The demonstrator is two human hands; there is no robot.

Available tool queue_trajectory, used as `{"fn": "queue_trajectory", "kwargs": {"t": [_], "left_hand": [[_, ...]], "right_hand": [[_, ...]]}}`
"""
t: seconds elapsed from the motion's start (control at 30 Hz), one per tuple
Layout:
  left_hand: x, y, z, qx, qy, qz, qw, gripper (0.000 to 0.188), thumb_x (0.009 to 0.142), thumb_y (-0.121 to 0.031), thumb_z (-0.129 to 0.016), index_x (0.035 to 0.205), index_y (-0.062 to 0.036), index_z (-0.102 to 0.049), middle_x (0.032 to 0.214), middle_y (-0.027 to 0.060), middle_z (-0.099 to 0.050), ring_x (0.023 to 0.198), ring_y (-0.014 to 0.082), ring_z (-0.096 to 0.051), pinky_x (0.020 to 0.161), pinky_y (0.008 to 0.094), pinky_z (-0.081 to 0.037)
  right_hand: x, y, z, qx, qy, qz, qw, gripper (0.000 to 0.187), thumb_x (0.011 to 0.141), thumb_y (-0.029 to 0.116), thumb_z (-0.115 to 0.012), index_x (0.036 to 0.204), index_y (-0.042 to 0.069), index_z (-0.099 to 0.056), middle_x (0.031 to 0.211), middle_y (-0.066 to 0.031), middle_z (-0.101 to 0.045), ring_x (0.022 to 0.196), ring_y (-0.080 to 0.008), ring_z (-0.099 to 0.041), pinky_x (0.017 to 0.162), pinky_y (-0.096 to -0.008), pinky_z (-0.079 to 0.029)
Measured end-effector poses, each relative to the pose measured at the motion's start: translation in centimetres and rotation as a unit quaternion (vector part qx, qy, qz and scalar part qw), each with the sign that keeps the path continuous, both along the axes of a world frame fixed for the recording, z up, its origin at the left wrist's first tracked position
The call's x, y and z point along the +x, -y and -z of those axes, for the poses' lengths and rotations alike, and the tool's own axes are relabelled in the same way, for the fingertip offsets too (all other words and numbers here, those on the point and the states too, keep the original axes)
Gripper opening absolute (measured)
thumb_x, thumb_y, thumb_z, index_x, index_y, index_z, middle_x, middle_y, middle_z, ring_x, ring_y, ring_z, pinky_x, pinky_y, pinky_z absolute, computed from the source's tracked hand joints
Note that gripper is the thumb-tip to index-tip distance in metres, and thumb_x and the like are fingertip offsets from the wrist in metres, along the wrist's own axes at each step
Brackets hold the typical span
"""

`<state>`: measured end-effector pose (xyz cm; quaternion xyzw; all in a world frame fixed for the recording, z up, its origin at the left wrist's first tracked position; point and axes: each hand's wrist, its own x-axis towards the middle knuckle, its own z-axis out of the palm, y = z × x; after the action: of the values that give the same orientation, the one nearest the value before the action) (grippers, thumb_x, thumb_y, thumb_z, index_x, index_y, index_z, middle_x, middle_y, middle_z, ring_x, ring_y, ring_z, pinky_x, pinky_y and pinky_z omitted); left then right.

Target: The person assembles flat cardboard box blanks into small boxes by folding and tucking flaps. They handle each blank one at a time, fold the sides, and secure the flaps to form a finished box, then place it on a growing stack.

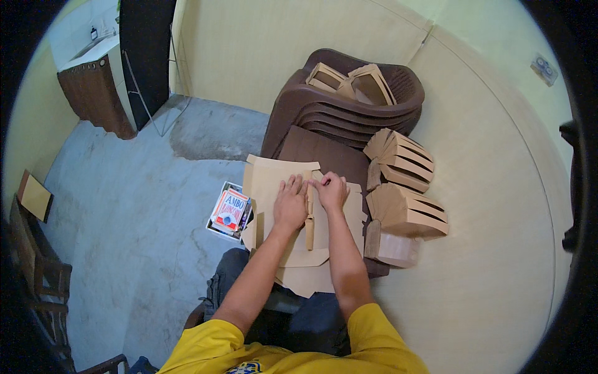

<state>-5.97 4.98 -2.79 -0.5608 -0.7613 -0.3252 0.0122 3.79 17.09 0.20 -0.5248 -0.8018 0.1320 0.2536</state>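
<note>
A flat tan cardboard sheet (265, 181) with cut slots and folded strips lies across my lap and the brown surface in front of me. My left hand (291, 202) rests flat on it, fingers stretched toward a narrow raised cardboard strip (309, 232) running down its middle. Just right of that strip, my right hand (332, 190) is curled with thumb and forefinger close together at the sheet's upper fold. Something small and dark shows at its fingers, too small to name. Part of the strip is hidden under my hands.
Folded cardboard pieces with slotted tops (405, 209) stand at the right by the wall. Stacked brown plastic chairs (349, 109) behind hold another open cardboard form (374, 84). A white box (215, 234) of printed packs sits left of the sheet. Wooden furniture (53, 280) is at far left.
</note>
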Motion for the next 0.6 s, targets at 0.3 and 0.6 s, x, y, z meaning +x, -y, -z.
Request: {"fn": "queue_trajectory", "kwargs": {"t": [0.3,0.6], "left_hand": [[-0.6,0.7,-1.8,-0.001,0.116,0.016,0.993,0.049,0.109,-0.026,-0.051,0.153,-0.0076,-0.06,0.159,0.0197,-0.056,0.153,0.0341,-0.046,0.131,0.0519,-0.028],[-0.8,-1.1,-4.4,-0.075,0.112,-0.069,0.988,0.054,0.106,-0.035,-0.059,0.156,-0.0169,-0.058,0.138,0.0138,-0.064,0.131,0.0289,-0.057,0.109,0.0488,-0.04]], "right_hand": [[-4.6,-4.5,-0.5,-0.107,-0.043,0.091,0.989,0.035,0.092,0.045,-0.081,0.103,0.011,-0.08,0.104,-0.0114,-0.081,0.113,-0.0339,-0.072,0.103,-0.0518,-0.05],[-4.5,-5.1,-1.7,-0.109,-0.108,-0.016,0.988,0.023,0.087,0.023,-0.084,0.096,0.001,-0.081,0.092,-0.0162,-0.081,0.085,-0.0274,-0.078,0.081,-0.0407,-0.06]]}}
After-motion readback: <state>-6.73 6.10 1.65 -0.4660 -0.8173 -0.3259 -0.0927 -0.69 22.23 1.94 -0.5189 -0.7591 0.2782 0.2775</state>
